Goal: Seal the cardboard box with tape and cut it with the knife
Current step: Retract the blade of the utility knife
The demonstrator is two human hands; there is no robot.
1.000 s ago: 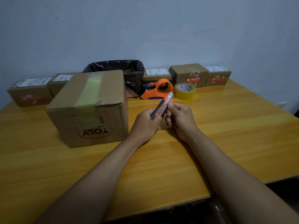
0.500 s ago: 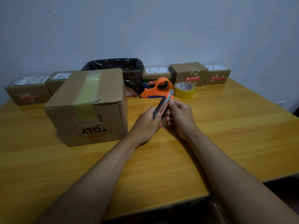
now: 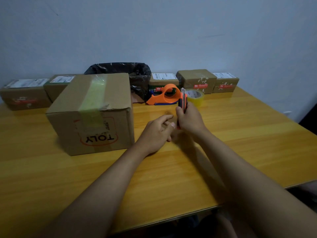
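Note:
A brown cardboard box (image 3: 109,127) marked TOLY stands on the left of the wooden table, with a strip of clear tape (image 3: 96,97) over its top and down its front. Right of the box, my right hand (image 3: 190,120) grips an orange and black utility knife (image 3: 182,100) nearly upright, tip pointing away from me. My left hand (image 3: 157,133) hovers just left of the knife with fingers spread and nothing in it. An orange tape dispenser (image 3: 164,97) and a roll of clear tape (image 3: 195,97) lie behind the hands.
Several small sealed parcels (image 3: 197,79) line the back edge against the wall, with a black-bagged bin (image 3: 135,74) between them. The wooden table (image 3: 248,134) stretches to the right and toward me; its front edge runs below my forearms.
My left hand has let go of the knife and opened. My right hand now holds the knife alone and has turned it more upright.

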